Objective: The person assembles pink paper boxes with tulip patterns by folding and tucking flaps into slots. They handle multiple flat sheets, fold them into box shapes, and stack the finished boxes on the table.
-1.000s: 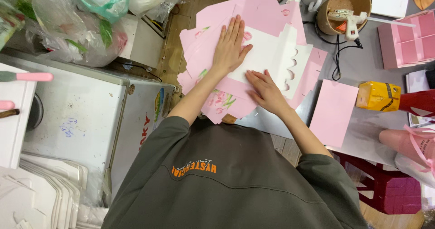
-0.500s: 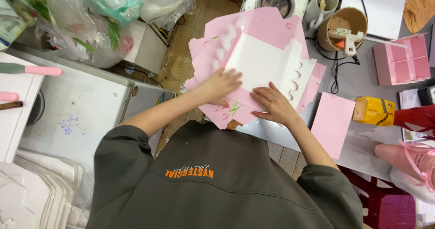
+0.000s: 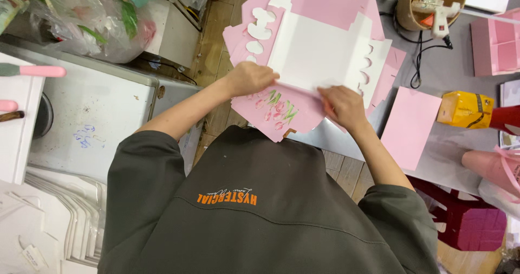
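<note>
From your head camera, the flat white box blank (image 3: 319, 54) lies on the pink sheets (image 3: 325, 5) at the table's near edge, its long axis running away from you, scalloped flaps out to both sides. Your left hand (image 3: 250, 79) and right hand (image 3: 342, 105) pinch its near edge, fingers closed on the card. Half a second ago both hands lay flatter, farther up the blank. Your fingertips are hidden under the fold.
</note>
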Demonstrator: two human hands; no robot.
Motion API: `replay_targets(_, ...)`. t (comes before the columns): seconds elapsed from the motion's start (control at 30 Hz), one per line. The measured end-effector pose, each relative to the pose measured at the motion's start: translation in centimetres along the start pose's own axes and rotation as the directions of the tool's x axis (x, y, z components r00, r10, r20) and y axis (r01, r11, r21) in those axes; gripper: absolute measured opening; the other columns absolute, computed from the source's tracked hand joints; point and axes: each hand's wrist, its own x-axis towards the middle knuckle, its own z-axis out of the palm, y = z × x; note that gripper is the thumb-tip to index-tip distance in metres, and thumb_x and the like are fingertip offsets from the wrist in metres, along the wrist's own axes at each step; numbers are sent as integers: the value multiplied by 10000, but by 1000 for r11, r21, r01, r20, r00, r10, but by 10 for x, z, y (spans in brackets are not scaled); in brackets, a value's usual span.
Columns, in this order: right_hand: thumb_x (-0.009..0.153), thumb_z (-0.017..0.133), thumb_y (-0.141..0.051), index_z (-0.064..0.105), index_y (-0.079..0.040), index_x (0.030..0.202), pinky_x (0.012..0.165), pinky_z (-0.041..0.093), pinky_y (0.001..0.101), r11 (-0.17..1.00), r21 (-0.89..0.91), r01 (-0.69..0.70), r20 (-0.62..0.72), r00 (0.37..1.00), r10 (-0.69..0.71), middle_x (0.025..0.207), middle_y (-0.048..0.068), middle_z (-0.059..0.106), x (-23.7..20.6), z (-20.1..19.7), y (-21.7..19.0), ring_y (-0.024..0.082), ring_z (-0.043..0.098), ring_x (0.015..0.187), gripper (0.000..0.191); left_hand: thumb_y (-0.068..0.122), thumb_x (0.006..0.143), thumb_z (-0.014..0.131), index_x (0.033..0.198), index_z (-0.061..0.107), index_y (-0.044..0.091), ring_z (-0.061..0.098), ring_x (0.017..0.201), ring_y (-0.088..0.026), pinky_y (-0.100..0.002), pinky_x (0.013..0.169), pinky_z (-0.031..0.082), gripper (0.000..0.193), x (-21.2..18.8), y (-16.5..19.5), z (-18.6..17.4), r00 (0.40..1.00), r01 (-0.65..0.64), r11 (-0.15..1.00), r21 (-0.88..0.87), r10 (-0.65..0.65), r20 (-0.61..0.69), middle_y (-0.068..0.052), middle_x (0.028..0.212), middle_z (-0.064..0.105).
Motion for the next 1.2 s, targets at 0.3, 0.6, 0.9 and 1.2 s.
replay_targets(0.3,1005,653,-53,543,-81,1496,1134,319,572,965,-128,-230,-61,973,224,1501,204,522,24,22,21,376,474,1396,504,202,915,727,1377,576,71,515,1249,-306,-431,1002,451,504,48,-8,9,924,266,962,-65,-273,-268,-139,1444,498)
replay_targets(0.6,1023,619,-231,405,-61,1628,1279,99,622,944,-158,-288,56,952,300,1709,188,318,20,41,18,362,254,1603,665,422,1018,630,1636,369,145,146,1605,-345,-525,1314,165,726,49,-21,27,907,388,917,91,-362,-216,-134,1727,180)
replay_targets(0.9,930,781,-419,546,-81,1473,1210,87,676,957,-90,-275,-21,962,274,1650,232,355,10,27,-15,414,290,1542,681,591,996,609,1627,330,124,294,1526,-389,-552,1233,321,833,43,-11,10,702,598,790,-133,-596,-389,-196,1655,285)
replay_targets(1.2,850,764,-79,739,-56,1213,1070,466,454,998,-44,-35,-107,994,30,1325,86,698,-13,24,-69,274,630,1185,364,438,895,825,1330,482,-2,674,805,-191,-336,725,563,707,-20,44,5,345,718,351,-601,-929,-130,-169,1131,626)
